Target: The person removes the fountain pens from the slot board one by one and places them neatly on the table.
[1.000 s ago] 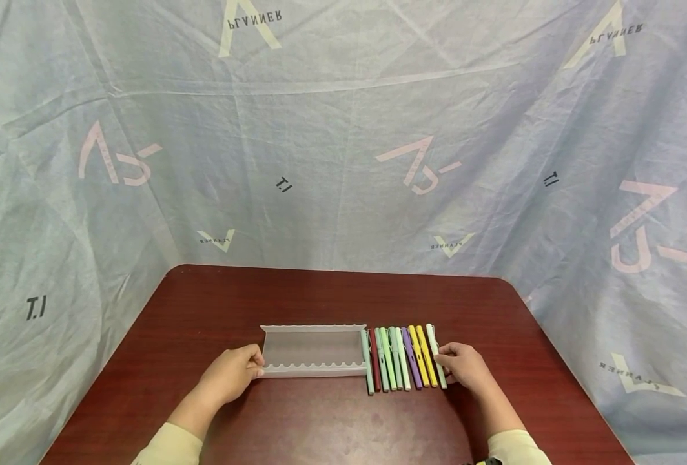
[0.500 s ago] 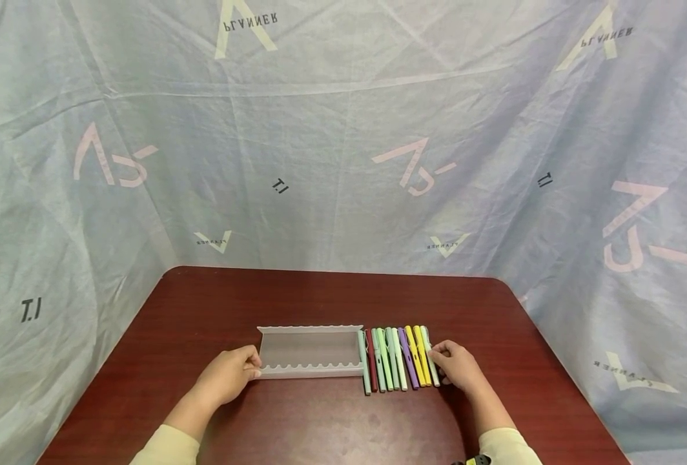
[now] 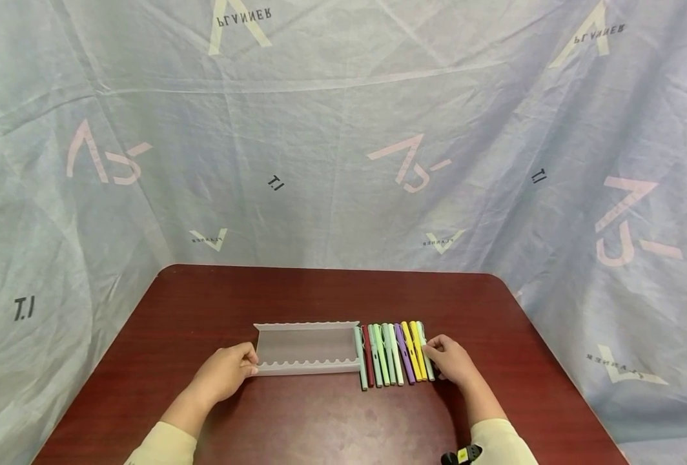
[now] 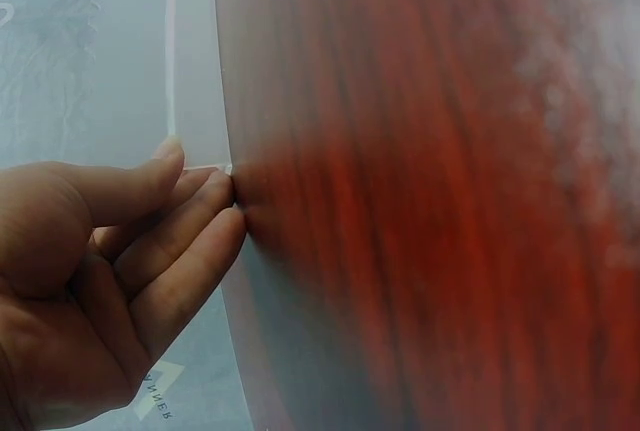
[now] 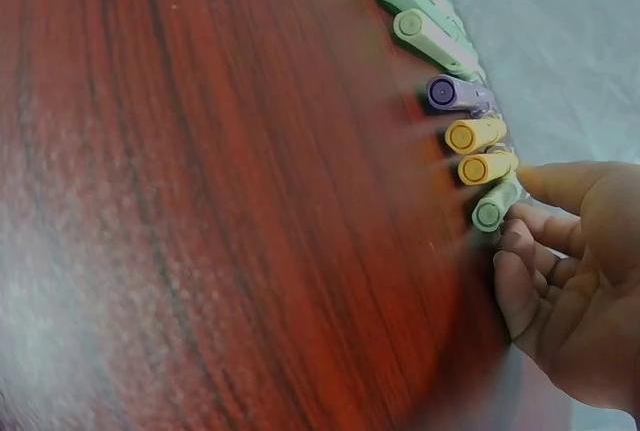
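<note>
A pale grey, shallow pen tray (image 3: 308, 349) with scalloped long edges lies on the table, its inside bare. My left hand (image 3: 225, 373) pinches its left end near the front corner; the left wrist view shows the thumb over the tray's edge (image 4: 170, 71). Right of the tray several capped pens lie side by side in a row: green ones, a dark red pen (image 3: 369, 355), a purple pen (image 3: 404, 354) and two yellow pens (image 3: 417, 352). At the row's right end my right hand (image 3: 451, 361) holds a pale green pen (image 5: 490, 211) between thumb and fingers, close beside the yellow pens.
Everything lies on a dark red wood-grain table (image 3: 320, 420) with rounded far corners. Printed grey cloth (image 3: 320, 161) hangs behind it and along both sides. A black and yellow band (image 3: 462, 454) shows at my right wrist.
My right hand has moved left, bringing the pale green end pen closer against the yellow pens. The left hand keeps its hold on the tray. The head view has shifted slightly.
</note>
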`<state>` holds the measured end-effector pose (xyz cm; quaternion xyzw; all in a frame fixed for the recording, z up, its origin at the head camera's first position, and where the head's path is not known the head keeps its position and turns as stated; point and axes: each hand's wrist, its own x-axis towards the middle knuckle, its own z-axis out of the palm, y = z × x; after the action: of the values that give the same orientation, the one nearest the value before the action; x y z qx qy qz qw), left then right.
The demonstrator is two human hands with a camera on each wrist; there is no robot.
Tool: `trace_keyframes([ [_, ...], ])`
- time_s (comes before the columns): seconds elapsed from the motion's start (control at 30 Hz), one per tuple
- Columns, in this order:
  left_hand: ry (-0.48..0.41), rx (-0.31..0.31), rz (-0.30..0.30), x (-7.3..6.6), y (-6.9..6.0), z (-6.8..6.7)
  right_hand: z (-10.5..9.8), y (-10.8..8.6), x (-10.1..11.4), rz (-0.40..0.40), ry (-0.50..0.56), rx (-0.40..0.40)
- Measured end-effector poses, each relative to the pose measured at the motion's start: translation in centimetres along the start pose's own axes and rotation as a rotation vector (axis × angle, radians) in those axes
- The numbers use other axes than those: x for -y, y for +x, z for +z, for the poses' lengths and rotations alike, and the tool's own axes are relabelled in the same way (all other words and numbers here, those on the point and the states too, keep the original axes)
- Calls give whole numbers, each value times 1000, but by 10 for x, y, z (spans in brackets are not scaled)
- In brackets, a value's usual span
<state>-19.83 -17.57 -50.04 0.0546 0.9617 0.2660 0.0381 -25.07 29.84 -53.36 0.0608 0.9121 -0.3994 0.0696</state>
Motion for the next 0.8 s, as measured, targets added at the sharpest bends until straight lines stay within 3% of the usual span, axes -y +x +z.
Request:
trace_keyframes([
  [0.33, -7, -12, 24, 0, 2, -3, 3, 2, 4, -3, 1, -26],
  [0.57, -142, 1, -24, 0, 2, -6, 0, -1, 3, -19, -11, -41],
  [0.7, -103, -82, -32, -2, 3, -15, -3, -4, 3, -25, -15, -39],
  [0.8, -66, -173, -18, -3, 1, -23, -5, -7, 6, -57, -86, -67],
])
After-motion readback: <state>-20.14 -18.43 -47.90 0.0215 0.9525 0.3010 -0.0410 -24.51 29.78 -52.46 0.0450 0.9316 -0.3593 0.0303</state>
